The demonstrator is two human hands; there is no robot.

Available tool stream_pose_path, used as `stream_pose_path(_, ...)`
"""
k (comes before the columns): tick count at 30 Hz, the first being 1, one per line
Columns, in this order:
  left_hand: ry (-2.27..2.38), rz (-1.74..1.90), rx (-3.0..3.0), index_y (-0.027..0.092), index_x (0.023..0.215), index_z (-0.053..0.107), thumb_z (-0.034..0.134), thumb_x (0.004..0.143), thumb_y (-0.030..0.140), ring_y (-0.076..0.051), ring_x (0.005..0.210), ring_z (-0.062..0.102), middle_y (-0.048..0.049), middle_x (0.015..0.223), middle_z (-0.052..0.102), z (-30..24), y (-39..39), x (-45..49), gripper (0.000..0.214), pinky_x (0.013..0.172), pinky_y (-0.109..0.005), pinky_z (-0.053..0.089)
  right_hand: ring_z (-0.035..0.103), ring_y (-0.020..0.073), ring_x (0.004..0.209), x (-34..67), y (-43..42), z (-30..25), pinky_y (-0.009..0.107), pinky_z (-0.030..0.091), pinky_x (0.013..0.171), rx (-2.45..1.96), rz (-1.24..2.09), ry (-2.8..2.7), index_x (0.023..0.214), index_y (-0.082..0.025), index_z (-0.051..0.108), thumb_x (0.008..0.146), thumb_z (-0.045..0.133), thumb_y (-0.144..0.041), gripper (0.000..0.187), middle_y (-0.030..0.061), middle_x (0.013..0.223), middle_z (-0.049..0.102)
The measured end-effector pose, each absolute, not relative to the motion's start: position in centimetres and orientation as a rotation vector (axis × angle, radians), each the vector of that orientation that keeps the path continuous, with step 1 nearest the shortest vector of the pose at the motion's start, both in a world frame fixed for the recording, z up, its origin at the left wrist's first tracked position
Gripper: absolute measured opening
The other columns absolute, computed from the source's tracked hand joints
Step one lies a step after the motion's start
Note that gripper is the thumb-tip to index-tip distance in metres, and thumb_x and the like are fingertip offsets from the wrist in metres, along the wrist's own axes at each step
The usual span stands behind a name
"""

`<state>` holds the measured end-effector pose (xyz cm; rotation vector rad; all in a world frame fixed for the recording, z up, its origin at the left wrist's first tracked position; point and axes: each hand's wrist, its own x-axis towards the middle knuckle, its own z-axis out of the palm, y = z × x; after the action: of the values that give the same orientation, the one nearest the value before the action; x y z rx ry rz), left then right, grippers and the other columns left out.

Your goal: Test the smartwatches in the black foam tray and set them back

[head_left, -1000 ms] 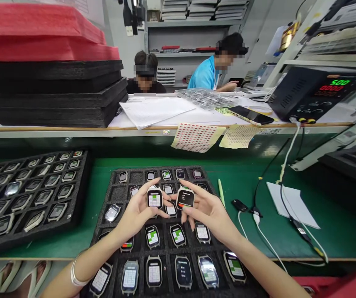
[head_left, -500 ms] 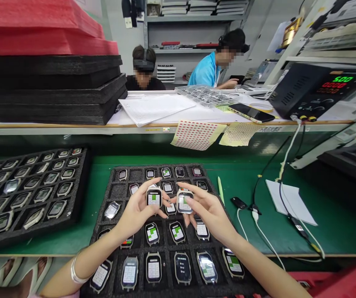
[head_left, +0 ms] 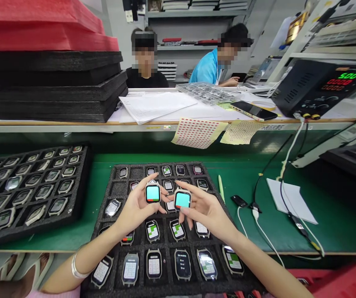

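My left hand [head_left: 139,202] holds a smartwatch without a strap [head_left: 153,193] by its edges, thumb below and fingers around it. A second such smartwatch [head_left: 182,200] is gripped in my right hand [head_left: 204,207], its thumb at the lower edge of the screen. Both screens show cyan with a red-orange band at the bottom. The two watches are held side by side, apart, above a black foam tray [head_left: 165,244]. In the tray's compartments lie several more watches, many with lit white and green screens, such as the watch [head_left: 154,264] near the front.
Another foam tray of watches [head_left: 84,182] lies at left. Stacked black foam trays [head_left: 50,91] stand on the shelf beside a phone [head_left: 254,111] and a power supply [head_left: 317,89]. Cables [head_left: 258,223] and a green pen [head_left: 221,188] lie at right. Two people sit opposite.
Both held watches' screens have turned from white and green grids to cyan with a red-orange band. My right thumb has moved down off the screen's middle. The person opposite has raised their head.
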<state>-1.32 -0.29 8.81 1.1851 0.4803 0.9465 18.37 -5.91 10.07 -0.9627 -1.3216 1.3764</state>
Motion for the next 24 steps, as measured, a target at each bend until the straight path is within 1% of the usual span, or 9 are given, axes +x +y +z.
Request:
stream_pose_path(6, 0.512, 0.943, 1.163, 0.019, 0.137, 0.035, 0.063, 0.082, 0.015, -0.019, 0.084, 0.061, -0.0077, 0.096, 0.06, 8.6, -0.1, -1.6, 0.062, 0.064, -0.028, 0.057, 0.067, 0.0159, 0.071, 18.9, -5.4, 9.6, 0.021, 0.054, 0.05, -0.965, 1.408, -1.415, 0.138, -0.024, 0.037, 0.08, 0.068, -0.015, 0.066, 0.0076, 0.102, 0.064)
stream_pose_path(10, 0.501, 0.909, 1.144, 0.024, 0.138, 0.032, 0.068, 0.076, 0.01, -0.019, 0.09, 0.06, -0.0076, 0.103, 0.059, 8.3, -0.2, -2.3, 0.072, 0.071, -0.031, 0.057, 0.069, 0.0191, 0.078, 18.9, -3.1, 8.7, 0.025, 0.057, 0.054, -1.004, 1.461, -1.558, 0.141, -0.022, 0.027, 0.083, 0.063, -0.016, 0.068, 0.0074, 0.098, 0.065)
stream_pose_path(12, 0.505, 0.896, 1.127, 0.026, 0.138, 0.031, 0.069, 0.074, 0.008, -0.019, 0.093, 0.06, -0.0067, 0.104, 0.058, 8.1, -0.2, -2.8, 0.077, 0.075, -0.032, 0.056, 0.069, 0.019, 0.08, 18.7, -0.7, 7.8, 0.028, 0.058, 0.057, -1.069, 1.299, -1.766, 0.14, -0.02, 0.027, 0.085, 0.059, -0.016, 0.064, 0.0077, 0.099, 0.066)
stream_pose_path(14, 0.515, 0.9, 1.116, 0.027, 0.138, 0.029, 0.069, 0.075, 0.009, -0.02, 0.094, 0.06, -0.0062, 0.104, 0.057, 7.6, -0.2, -3.4, 0.077, 0.078, -0.034, 0.055, 0.067, 0.0185, 0.08, 18.2, 2.4, 6.6, 0.029, 0.056, 0.061, -1.175, 0.933, -2.041, 0.135, -0.018, 0.034, 0.084, 0.058, -0.016, 0.056, 0.0075, 0.099, 0.066)
stream_pose_path(15, 0.519, 0.902, 1.116, 0.027, 0.139, 0.028, 0.069, 0.075, 0.01, -0.02, 0.094, 0.06, -0.0063, 0.104, 0.057, 7.3, -0.1, -3.7, 0.077, 0.079, -0.036, 0.055, 0.066, 0.0197, 0.082, 17.8, 4.2, 6.1, 0.032, 0.055, 0.066, -1.21, 0.815, -2.106, 0.13, -0.017, 0.04, 0.082, 0.062, -0.016, 0.053, 0.0075, 0.098, 0.066)
stream_pose_path(17, 0.543, 0.908, 1.125, 0.027, 0.139, 0.025, 0.068, 0.076, 0.013, -0.022, 0.096, 0.061, -0.0067, 0.104, 0.056, 6.3, 0.3, -4.4, 0.077, 0.08, -0.039, 0.055, 0.063, 0.0224, 0.085, 16.5, 7.6, 4.9, 0.037, 0.051, 0.075, -1.247, 0.672, -2.176, 0.122, -0.014, 0.049, 0.077, 0.068, -0.018, 0.05, 0.0082, 0.096, 0.065)
stream_pose_path(20, 0.668, 0.948, 1.224, 0.027, 0.138, 0.021, 0.065, 0.08, 0.018, -0.024, 0.101, 0.061, -0.0071, 0.106, 0.057, 4.5, 1.6, -6.1, 0.073, 0.084, -0.041, 0.053, 0.055, 0.0268, 0.1, 13.6, 11.9, 3.3, 0.041, 0.043, 0.088, -1.259, 0.509, -2.275, 0.115, -0.012, 0.057, 0.073, 0.074, -0.026, 0.047, 0.0121, 0.105, 0.059)
stream_pose_path(21, 0.742, 0.964, 1.301, 0.025, 0.136, 0.022, 0.063, 0.08, 0.019, -0.024, 0.102, 0.061, -0.0071, 0.106, 0.058, 3.9, 2.2, -6.8, 0.069, 0.086, -0.041, 0.051, 0.052, 0.0274, 0.102, 12.5, 12.9, 2.8, 0.041, 0.041, 0.09, -1.26, 0.465, -2.311, 0.115, -0.012, 0.058, 0.074, 0.073, -0.029, 0.048, 0.0128, 0.106, 0.057)
stream_pose_path(24, 1.032, 0.974, 1.681, 0.021, 0.124, 0.037, 0.061, 0.081, 0.023, -0.022, 0.097, 0.062, -0.0073, 0.105, 0.061, 2.2, 4.4, -9.2, 0.049, 0.089, -0.039, 0.048, 0.05, 0.028, 0.101, 10.2, 14.6, 1.8, 0.041, 0.039, 0.089, -1.274, 0.365, -2.411, 0.119, -0.011, 0.058, 0.078, 0.07, -0.036, 0.049, 0.0137, 0.105, 0.054)
